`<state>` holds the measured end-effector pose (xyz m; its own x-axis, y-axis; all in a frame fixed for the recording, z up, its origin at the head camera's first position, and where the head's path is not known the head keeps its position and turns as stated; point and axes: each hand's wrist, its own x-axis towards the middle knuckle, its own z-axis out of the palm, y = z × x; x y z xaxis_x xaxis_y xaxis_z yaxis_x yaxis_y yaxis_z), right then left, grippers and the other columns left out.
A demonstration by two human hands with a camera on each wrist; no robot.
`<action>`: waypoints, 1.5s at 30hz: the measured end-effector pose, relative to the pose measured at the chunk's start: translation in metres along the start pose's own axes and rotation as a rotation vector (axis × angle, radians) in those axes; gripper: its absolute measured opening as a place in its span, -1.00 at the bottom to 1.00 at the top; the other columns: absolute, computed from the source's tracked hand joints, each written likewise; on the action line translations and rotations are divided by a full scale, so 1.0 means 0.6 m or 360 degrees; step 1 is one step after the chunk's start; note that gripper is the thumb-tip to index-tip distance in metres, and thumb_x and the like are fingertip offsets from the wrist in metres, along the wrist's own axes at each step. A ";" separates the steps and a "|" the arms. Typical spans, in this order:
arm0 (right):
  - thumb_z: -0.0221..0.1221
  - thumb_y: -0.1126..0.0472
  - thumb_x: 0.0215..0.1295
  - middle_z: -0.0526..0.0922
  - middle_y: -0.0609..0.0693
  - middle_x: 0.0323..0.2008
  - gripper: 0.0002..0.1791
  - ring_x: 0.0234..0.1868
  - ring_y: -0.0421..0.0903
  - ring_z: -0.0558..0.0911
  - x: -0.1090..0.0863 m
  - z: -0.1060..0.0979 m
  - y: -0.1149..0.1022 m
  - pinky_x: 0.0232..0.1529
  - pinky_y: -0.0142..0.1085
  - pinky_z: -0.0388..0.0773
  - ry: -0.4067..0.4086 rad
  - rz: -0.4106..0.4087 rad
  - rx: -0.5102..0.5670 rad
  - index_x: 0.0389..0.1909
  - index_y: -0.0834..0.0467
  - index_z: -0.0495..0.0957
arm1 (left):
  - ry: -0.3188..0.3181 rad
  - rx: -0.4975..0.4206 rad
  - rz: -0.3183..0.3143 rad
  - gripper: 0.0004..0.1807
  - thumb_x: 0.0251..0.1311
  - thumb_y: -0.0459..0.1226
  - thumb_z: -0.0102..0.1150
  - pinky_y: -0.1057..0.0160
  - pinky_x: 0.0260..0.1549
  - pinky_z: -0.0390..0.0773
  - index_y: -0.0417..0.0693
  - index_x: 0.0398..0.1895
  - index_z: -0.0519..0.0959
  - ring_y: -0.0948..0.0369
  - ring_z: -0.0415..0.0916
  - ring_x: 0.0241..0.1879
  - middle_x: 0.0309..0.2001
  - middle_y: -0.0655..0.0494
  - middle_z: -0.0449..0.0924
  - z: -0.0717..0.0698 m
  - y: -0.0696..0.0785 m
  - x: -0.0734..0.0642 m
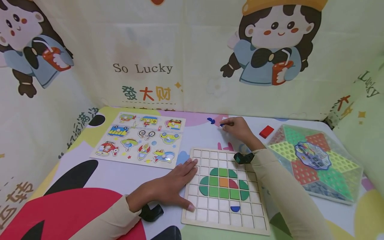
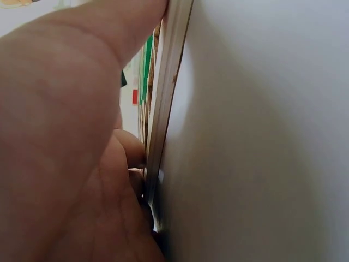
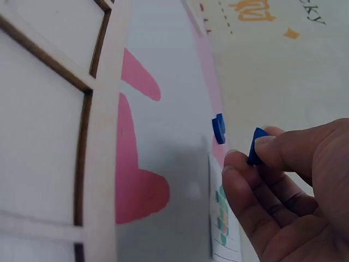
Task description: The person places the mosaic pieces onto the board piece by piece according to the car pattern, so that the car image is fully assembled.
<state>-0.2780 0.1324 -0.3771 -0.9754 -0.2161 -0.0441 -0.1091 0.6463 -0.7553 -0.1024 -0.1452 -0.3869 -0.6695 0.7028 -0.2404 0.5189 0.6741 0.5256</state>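
My right hand (image 1: pixel 238 130) reaches over the table's far side and pinches a small blue piece (image 3: pixel 255 146) between thumb and fingertips. Other blue shaped material (image 1: pixel 211 120) lies just left of it on the table. Fingers spread, my left hand (image 1: pixel 172 185) rests at the left edge of a wooden grid board (image 1: pixel 225 228), its thumb and fingertips touching the frame. Set in the grid are several green pieces (image 1: pixel 223 193), an orange square (image 1: pixel 223 182) and a red quarter-round (image 1: pixel 233 183). A blue half-round (image 1: pixel 235 209) sits lower in the grid.
A vehicle picture puzzle (image 1: pixel 156 143) lies at the back left. On the right is a clear flat box (image 1: pixel 342 200) with a coloured star-pattern board. A red block (image 1: pixel 266 132) lies between that box and my right hand. Printed cloth (image 1: pixel 198 43) hangs behind the table.
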 end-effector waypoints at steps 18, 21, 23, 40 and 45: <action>0.20 0.38 0.32 0.70 0.07 -0.09 -0.75 -0.09 0.01 0.61 -0.080 -0.018 -0.010 -0.17 -0.31 0.61 -0.0133 -0.0222 0.0125 -0.01 0.23 0.67 | -0.0004 -0.0031 0.0003 0.24 -0.05 0.31 0.30 -0.01 0.42 -0.26 -0.08 0.56 -0.07 0.18 -0.56 0.49 0.56 0.17 -0.43 0.002 0.001 0.003; 0.21 0.39 0.31 0.70 0.06 -0.09 -0.74 -0.07 0.01 0.62 -0.096 -0.019 -0.009 -0.16 -0.36 0.60 -0.0153 -0.0232 0.0135 0.00 0.24 0.66 | -0.0009 -0.0031 0.0013 0.24 -0.04 0.31 0.30 -0.01 0.42 -0.27 -0.08 0.56 -0.08 0.18 -0.56 0.49 0.56 0.17 -0.44 0.002 0.001 0.004; 0.21 0.40 0.30 0.70 0.06 -0.10 -0.74 -0.08 0.01 0.62 -0.105 -0.019 -0.008 -0.17 -0.37 0.60 -0.0168 -0.0256 0.0143 -0.01 0.24 0.66 | -0.0004 -0.0029 0.0011 0.24 -0.04 0.32 0.30 -0.01 0.42 -0.26 -0.09 0.56 -0.07 0.18 -0.56 0.49 0.56 0.16 -0.43 0.002 0.000 0.004; 0.21 0.43 0.28 0.68 -0.02 -0.15 -0.74 -0.11 -0.05 0.63 -0.189 -0.021 -0.001 -0.12 -0.36 0.60 -0.0372 -0.0421 0.0212 -0.03 0.23 0.68 | 0.0012 -0.0014 0.0001 0.25 -0.06 0.32 0.30 -0.01 0.41 -0.25 -0.09 0.56 -0.07 0.18 -0.55 0.50 0.56 0.17 -0.43 0.001 0.002 0.001; 0.20 0.43 0.30 0.67 -0.04 -0.12 -0.75 -0.08 -0.05 0.60 -0.210 -0.021 0.002 -0.12 -0.35 0.60 -0.0505 -0.0447 0.0239 -0.05 0.20 0.69 | 0.0006 -0.0005 -0.0007 0.25 -0.06 0.34 0.28 0.00 0.41 -0.25 -0.06 0.56 -0.07 0.20 -0.56 0.49 0.56 0.19 -0.43 0.002 0.002 0.002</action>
<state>-0.1576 0.1697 -0.3640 -0.8025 -0.5967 -0.0046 -0.3091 0.4223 -0.8521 -0.1019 -0.1435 -0.3874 -0.6737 0.6990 -0.2400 0.5142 0.6766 0.5271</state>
